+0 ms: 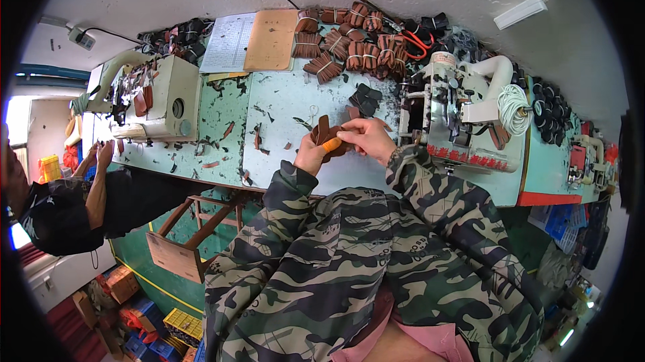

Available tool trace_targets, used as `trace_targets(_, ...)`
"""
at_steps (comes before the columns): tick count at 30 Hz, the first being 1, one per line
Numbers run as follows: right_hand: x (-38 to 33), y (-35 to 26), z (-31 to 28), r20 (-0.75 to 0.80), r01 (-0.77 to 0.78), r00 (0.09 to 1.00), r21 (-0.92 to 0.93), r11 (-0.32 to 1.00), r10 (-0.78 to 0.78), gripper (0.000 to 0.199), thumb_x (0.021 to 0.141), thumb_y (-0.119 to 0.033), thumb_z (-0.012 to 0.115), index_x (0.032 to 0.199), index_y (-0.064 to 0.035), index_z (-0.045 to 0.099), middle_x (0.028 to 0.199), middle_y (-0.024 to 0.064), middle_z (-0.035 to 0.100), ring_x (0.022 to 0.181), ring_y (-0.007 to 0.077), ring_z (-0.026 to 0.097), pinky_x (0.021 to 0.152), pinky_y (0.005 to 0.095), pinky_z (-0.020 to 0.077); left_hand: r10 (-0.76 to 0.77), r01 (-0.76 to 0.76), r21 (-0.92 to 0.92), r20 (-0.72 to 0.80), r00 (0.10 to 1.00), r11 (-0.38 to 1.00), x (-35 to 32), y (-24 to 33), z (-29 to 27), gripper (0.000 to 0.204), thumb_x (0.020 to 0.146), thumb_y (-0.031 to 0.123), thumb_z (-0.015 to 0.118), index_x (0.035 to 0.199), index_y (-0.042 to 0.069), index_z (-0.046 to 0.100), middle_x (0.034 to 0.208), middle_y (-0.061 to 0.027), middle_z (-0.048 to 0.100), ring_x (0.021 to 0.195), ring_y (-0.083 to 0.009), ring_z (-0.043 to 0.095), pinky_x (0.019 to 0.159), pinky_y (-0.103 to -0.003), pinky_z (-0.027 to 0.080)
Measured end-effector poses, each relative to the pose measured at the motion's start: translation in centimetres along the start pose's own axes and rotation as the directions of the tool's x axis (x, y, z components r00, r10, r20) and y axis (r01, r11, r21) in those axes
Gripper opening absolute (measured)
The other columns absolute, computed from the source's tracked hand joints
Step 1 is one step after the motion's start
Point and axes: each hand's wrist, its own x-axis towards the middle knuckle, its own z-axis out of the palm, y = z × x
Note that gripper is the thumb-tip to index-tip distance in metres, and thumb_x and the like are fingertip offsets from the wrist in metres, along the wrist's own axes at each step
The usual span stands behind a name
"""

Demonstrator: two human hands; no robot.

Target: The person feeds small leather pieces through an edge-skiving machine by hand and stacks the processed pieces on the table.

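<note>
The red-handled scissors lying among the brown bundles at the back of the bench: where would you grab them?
By the red handle loops, coming from above and from the front edge of the workbench. The loops lie exposed on top, while the blades seem tucked under the bundled brown leather pieces, so their tips cannot be seen.

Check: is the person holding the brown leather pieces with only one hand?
No. Both the left hand and the right hand grip the brown leather pieces above the table.
</note>
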Motion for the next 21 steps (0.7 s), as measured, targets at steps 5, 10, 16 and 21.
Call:
trace_targets(5,-0.3,-1.1,-0.4,0.095,-0.044,0.995,-0.005,0.999,0.044,0.018,0.083,-0.015,0.067,0.092,0.0004,0.065,0.062,-0.0010,0.056,0.047,0.0046,0.046,0.042,0.0209,0.0348,-0.106,0.024,0.472,0.148,0.983,0.881,-0.7,2.6,0.5,0.032,0.091,0.017,0.056,0.115,-0.003,0.052,0.092,-0.0130,0.064,0.073,-0.0185,0.065,0.063,-0.029,0.054)
trace_targets(10,-0.2,-1.4,-1.0,0.119,-0.004,0.993,-0.160,0.987,0.023,0.015,0.085,-0.015,0.065,0.087,-0.0005,0.064,0.063,-0.0013,0.056,0.048,0.0043,0.046,0.043,0.0201,0.0346,-0.188,0.167,0.169,0.119,0.975,0.971,-0.1,1.5,-0.4,0.032,0.093,0.030,0.050,0.098,-0.001,0.054,0.072,-0.0106,0.061,0.056,-0.0168,0.062,0.044,-0.025,0.046)
trace_targets(16,0.1,-0.6,-1.4,0.269,-0.226,0.942,0.074,0.971,0.199,0.019,0.086,-0.018,0.063,0.087,0.0005,0.063,0.064,-0.0011,0.056,0.049,0.0048,0.048,0.042,0.0195,0.0367,-0.206,0.183,0.224,0.084,0.975,0.957,-0.2,0.8,-1.7,0.035,0.093,0.034,0.050,0.105,0.001,0.048,0.067,-0.0105,0.059,0.043,-0.0176,0.058,0.033,-0.024,0.039)
trace_targets(21,-0.6,0.0,-0.2,0.203,-0.104,0.972,-0.063,0.993,0.115,0.016,0.086,-0.016,0.062,0.094,-0.0011,0.060,0.071,0.0022,0.061,0.053,0.0066,0.056,0.043,0.0204,0.0401,-0.337,0.343,0.028,0.270,0.902,0.939,-1.1,0.7,0.2,0.024,0.091,0.026,0.056,0.104,0.007,0.051,0.074,-0.0109,0.062,0.042,-0.0160,0.055,0.033,-0.024,0.038)
